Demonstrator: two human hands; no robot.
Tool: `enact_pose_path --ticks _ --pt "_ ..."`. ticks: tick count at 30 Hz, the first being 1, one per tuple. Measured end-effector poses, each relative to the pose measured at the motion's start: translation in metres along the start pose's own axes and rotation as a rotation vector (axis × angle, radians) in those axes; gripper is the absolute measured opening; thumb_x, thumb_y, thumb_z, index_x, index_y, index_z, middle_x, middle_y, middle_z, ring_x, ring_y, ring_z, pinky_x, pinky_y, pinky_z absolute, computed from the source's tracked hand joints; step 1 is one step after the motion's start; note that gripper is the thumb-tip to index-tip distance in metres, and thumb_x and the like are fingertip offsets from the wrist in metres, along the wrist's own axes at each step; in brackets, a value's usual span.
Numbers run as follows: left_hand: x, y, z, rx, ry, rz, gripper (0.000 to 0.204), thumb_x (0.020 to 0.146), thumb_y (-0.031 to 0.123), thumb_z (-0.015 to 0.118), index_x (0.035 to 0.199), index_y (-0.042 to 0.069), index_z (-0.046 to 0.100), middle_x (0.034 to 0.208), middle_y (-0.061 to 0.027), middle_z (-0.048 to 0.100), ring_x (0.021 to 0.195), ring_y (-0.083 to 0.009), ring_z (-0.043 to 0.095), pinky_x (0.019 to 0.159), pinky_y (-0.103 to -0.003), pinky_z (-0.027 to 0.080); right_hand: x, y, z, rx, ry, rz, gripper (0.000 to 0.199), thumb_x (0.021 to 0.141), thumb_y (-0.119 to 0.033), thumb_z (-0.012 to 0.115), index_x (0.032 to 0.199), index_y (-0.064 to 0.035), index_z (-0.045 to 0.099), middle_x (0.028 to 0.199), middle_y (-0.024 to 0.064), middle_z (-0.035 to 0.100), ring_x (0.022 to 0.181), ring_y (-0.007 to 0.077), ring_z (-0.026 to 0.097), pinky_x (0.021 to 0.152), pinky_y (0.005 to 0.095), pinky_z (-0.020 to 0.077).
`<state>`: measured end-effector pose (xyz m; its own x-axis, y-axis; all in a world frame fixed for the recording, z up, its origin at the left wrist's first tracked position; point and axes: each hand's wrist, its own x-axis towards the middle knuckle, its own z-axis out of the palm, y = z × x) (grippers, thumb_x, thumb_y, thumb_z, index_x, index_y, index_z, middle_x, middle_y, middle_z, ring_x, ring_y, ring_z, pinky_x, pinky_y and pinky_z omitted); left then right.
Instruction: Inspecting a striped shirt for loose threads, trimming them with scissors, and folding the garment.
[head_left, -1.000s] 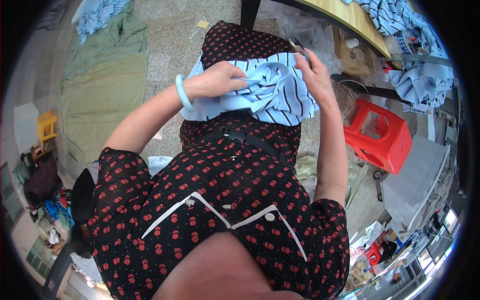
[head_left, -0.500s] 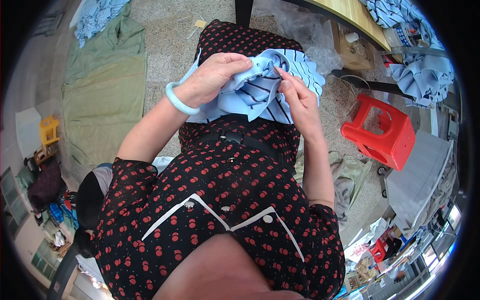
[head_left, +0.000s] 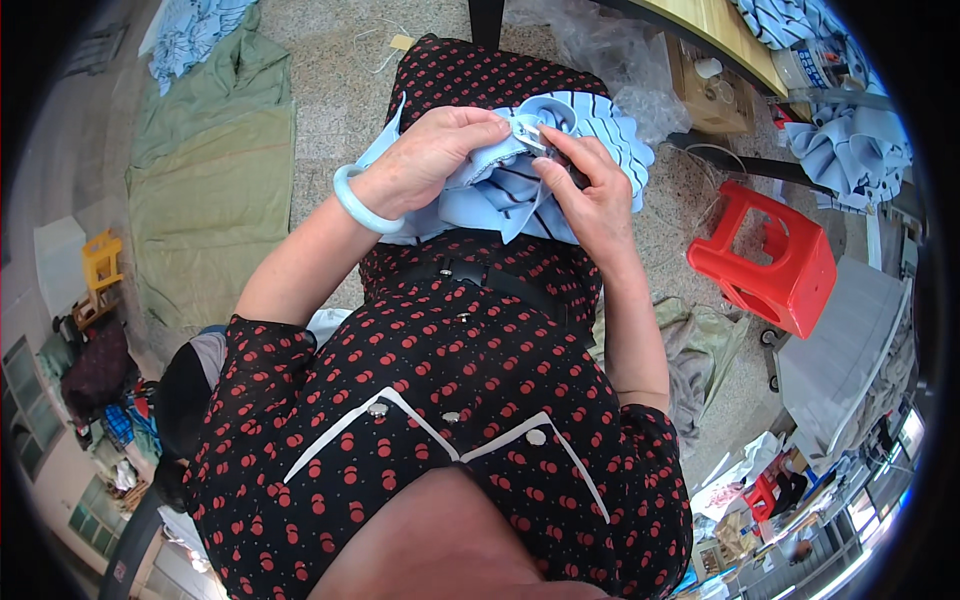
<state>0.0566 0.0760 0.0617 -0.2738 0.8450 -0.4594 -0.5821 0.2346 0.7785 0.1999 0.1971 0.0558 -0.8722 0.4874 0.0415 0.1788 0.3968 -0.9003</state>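
A light blue garment with dark stripes (head_left: 597,118) lies bunched across my lap. Pinched between the thumb and fingers of my left hand (head_left: 440,150) is an edge of it, near a pale band with a small dark spot. In my right hand (head_left: 597,195) is a pair of thread snips (head_left: 534,140), its bright blades pointing left onto the cloth beside my left fingertips. Its dark handle is mostly covered by the palm and fingers. Whether the blades touch a thread is too small to tell.
To the right stands a red plastic stool (head_left: 800,265). A wooden-topped table (head_left: 705,28) is at the far right, with more striped garments (head_left: 850,160) beside it. Clear plastic wrap (head_left: 620,70) and a cardboard box (head_left: 710,95) sit below. Green cloth (head_left: 210,210) covers floor at left.
The thread snips' blades now show at the cloth, where my right fingertips were pinching before. My right hand has turned slightly and its fingers wrap the handle. My left hand stays almost still.
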Motion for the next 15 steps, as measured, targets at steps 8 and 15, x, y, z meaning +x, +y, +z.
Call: enact_pose_path --ticks 8,15 --pt "0.0039 -0.0019 -0.007 0.001 -0.02 -0.032 0.019 0.082 0.016 0.053 0.09 -0.002 0.059 0.084 -0.0048 0.06 0.073 -0.0074 0.055 0.067 -0.02 0.045 0.0023 0.0051 0.0028 -0.001 0.039 -0.045 0.027 0.071 -0.013 0.064 0.097 -0.0073 0.062 0.073 0.0048 0.055 0.063 0.0134 0.052 0.056 0.0244 0.0408" --pt "0.0049 -0.001 -0.0094 -0.035 -0.021 -0.073 0.02 0.081 0.014 0.054 0.091 -0.002 0.059 0.084 -0.0054 0.06 0.073 -0.0084 0.056 0.067 -0.021 0.045 0.0033 0.0073 0.0033 0.022 0.027 -0.012 0.026 0.074 -0.011 0.062 0.099 -0.0051 0.061 0.076 0.0046 0.055 0.068 0.012 0.052 0.061 0.0228 0.0404"
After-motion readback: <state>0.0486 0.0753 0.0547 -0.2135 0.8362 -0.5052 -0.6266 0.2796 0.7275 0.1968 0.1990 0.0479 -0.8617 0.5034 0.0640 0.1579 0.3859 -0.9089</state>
